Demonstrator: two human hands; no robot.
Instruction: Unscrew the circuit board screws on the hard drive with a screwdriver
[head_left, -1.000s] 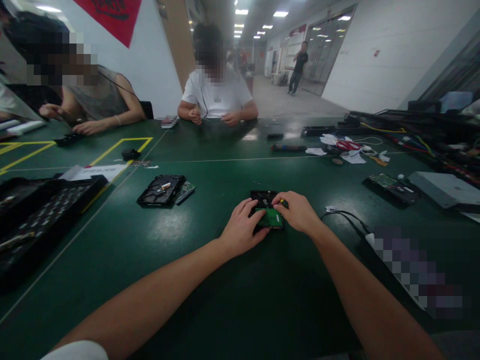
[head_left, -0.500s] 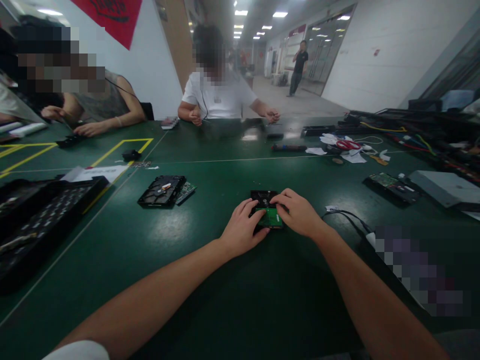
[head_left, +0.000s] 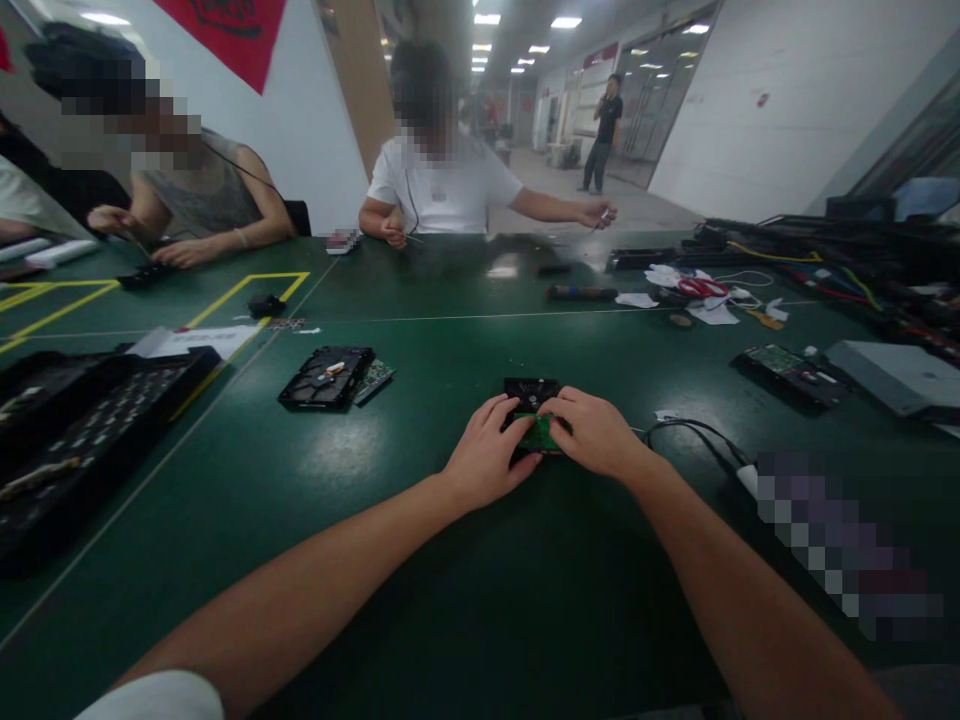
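A black hard drive (head_left: 531, 388) lies on the green table in front of me, with a green circuit board (head_left: 538, 433) on its near half. My left hand (head_left: 491, 450) grips the drive's left side, its thumb reaching over the board and its other fingers bent round the edge. From the right, my right hand (head_left: 596, 430) rests its bent fingers on the board and the drive's right edge. Both hands partly cover the drive, so its sides are hidden.
Another hard drive (head_left: 328, 378) with a loose circuit board (head_left: 373, 381) lies left. A black tray (head_left: 172, 385) stands farther left. At right are a drive (head_left: 791, 378), a grey box (head_left: 896, 378) and a cable (head_left: 694, 428). Co-workers sit across the table (head_left: 420, 340).
My right hand has shifted inward, its fingers now over more of the green board. My left hand stays on the drive. The co-worker opposite has stretched an arm out to the right.
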